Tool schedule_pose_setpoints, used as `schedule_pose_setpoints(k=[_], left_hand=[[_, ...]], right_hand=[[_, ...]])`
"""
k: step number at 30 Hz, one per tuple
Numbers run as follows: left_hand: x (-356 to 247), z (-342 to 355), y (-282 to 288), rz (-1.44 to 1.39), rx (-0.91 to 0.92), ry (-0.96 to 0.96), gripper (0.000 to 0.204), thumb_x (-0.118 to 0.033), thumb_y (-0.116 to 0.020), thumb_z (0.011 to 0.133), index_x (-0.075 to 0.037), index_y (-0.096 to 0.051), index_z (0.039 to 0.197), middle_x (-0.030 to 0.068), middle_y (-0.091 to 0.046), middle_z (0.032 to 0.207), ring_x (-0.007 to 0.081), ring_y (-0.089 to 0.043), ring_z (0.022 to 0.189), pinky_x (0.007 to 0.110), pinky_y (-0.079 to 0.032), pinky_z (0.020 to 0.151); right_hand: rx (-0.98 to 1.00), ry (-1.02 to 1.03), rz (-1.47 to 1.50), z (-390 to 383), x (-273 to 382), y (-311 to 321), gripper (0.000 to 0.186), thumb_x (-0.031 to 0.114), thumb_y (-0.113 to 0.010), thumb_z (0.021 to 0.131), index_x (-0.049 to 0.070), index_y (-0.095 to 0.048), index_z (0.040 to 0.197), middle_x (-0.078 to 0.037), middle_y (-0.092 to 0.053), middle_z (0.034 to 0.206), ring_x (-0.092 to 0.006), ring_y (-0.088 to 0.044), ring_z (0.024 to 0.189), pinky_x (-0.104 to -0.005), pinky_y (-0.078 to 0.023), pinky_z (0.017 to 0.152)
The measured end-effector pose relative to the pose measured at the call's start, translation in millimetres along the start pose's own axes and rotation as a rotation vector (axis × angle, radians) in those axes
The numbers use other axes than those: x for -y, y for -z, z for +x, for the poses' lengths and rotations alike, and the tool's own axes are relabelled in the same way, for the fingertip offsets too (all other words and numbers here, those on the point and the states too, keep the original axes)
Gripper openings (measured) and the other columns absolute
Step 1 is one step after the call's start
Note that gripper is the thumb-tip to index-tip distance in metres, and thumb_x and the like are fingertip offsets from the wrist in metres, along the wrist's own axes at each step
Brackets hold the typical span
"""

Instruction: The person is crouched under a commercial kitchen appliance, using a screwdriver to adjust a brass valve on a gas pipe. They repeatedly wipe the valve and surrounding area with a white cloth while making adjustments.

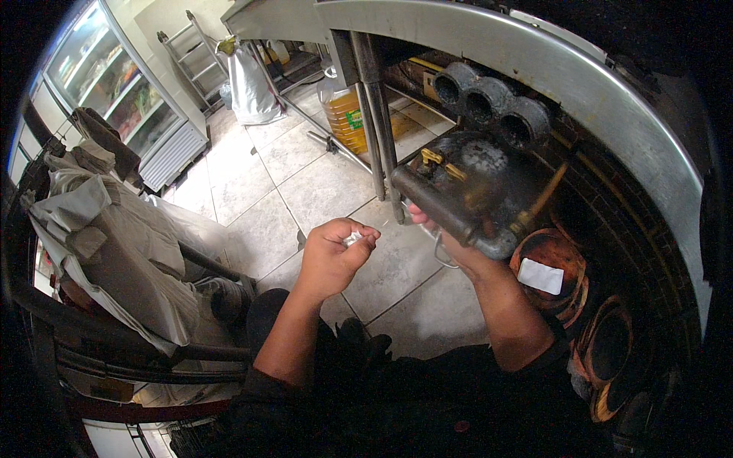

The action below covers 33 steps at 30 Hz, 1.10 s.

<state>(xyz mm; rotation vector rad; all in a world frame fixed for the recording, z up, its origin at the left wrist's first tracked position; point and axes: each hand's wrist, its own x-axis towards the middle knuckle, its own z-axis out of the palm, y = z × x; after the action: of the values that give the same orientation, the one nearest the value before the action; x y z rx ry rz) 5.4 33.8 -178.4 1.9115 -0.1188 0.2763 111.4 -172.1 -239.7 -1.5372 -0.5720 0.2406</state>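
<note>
My left hand (336, 256) is closed, thumb against curled fingers, with a small crumpled white scrap (353, 239) showing between them. It is above the tiled floor, apart from the burner gear. My right hand (456, 243) reaches in under a thick dark pipe (434, 200) that hides most of its fingers. Reddish fingertips show at the pipe's left side, and they look curled. A thin metal wire loop (445, 256) hangs beside the hand; what it belongs to is hidden. Behind the pipe are a sooty black metal body (492, 179) and a brass valve (431, 156).
Three round grey pipe mouths (489, 103) stick out under a steel counter (473, 34). Clay pots (561, 252), one bearing a white rectangular card (540, 276), stand at right. Draped cloths (126, 244) hang at left. Farther off are an oil jug (345, 122), a silver sack (256, 88) and a glass-door fridge (107, 69).
</note>
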Motion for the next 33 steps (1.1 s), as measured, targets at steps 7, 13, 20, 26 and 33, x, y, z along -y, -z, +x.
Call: schedule_pose_setpoints(k=[7, 13, 20, 26, 33], left_hand=[[-7, 0, -2, -0.029, 0.019, 0.016, 0.013, -0.011, -0.057, 0.078, 0.0, -0.065, 0.081, 0.004, -0.062, 0.073, 0.009, -0.055, 0.066, 0.022, -0.043, 0.06], [-6, -1, 1, -0.009, 0.027, 0.018, 0.011, -0.009, -0.058, 0.077, 0.0, -0.065, 0.079, 0.0026, -0.061, 0.069, 0.0084, -0.053, 0.062, 0.022, -0.042, 0.057], [-6, 0, 1, 0.005, 0.071, -0.033, 0.01, -0.008, -0.06, 0.077, 0.0, -0.065, 0.078, 0.0021, -0.06, 0.067, 0.008, -0.052, 0.06, 0.022, -0.041, 0.055], [-1, -1, 1, -0.026, 0.033, -0.001, 0.009, -0.008, -0.062, 0.076, 0.0, -0.065, 0.079, 0.0038, -0.062, 0.071, 0.0097, -0.054, 0.064, 0.023, -0.042, 0.059], [-4, 0, 2, 0.169, -0.022, -0.12, 0.009, -0.008, -0.061, 0.076, -0.001, -0.066, 0.081, 0.0063, -0.063, 0.073, 0.0119, -0.057, 0.067, 0.024, -0.043, 0.061]], right_hand=[[-0.04, -0.049, 0.429, 3, -29, 3, 0.032, 0.019, -0.043, 0.09, 0.006, -0.045, 0.119, -0.012, -0.049, 0.122, -0.0242, -0.048, 0.111, -0.0375, -0.037, 0.098], [-0.176, 0.006, 0.58, 6, -19, -8, 0.024, 0.018, -0.047, 0.089, 0.003, -0.056, 0.106, -0.009, -0.059, 0.095, -0.0161, -0.056, 0.084, -0.0299, -0.045, 0.076], [-0.262, 0.052, 0.533, 3, -8, -13, 0.02, 0.015, -0.052, 0.088, 0.001, -0.061, 0.098, -0.008, -0.065, 0.081, -0.0118, -0.062, 0.069, -0.0241, -0.051, 0.064], [-0.314, 0.144, -0.008, 0, -1, -15, 0.019, 0.014, -0.051, 0.088, 0.001, -0.061, 0.098, -0.009, -0.066, 0.082, -0.0125, -0.063, 0.069, -0.0236, -0.051, 0.063], [-0.285, 0.103, 0.083, 0, 3, -13, 0.02, 0.015, -0.05, 0.09, 0.001, -0.061, 0.098, -0.009, -0.066, 0.082, -0.0123, -0.063, 0.071, -0.024, -0.052, 0.066]])
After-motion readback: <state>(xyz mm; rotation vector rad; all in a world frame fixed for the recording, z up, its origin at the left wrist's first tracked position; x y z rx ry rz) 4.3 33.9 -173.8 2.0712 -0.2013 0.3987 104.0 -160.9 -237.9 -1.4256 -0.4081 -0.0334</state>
